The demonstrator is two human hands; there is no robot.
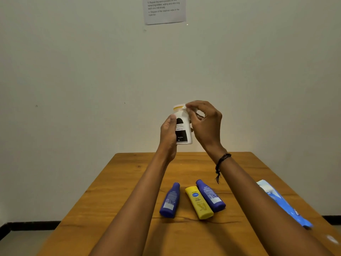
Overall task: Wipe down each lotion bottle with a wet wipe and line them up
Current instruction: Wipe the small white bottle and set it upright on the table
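Above the surface, left hand grips white bottle; right hand fingers pinch wipe at cap. Wiping underway; next likely body, then set down beside the three lying bottles.

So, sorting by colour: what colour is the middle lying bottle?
Yellow, seen in the head view.

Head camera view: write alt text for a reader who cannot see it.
A person's left hand holds a white bottle upright above a wooden table while the right hand presses a wet wipe near its cap. On the table lie two blue bottles, a yellow bottle and a blue wipes pack.
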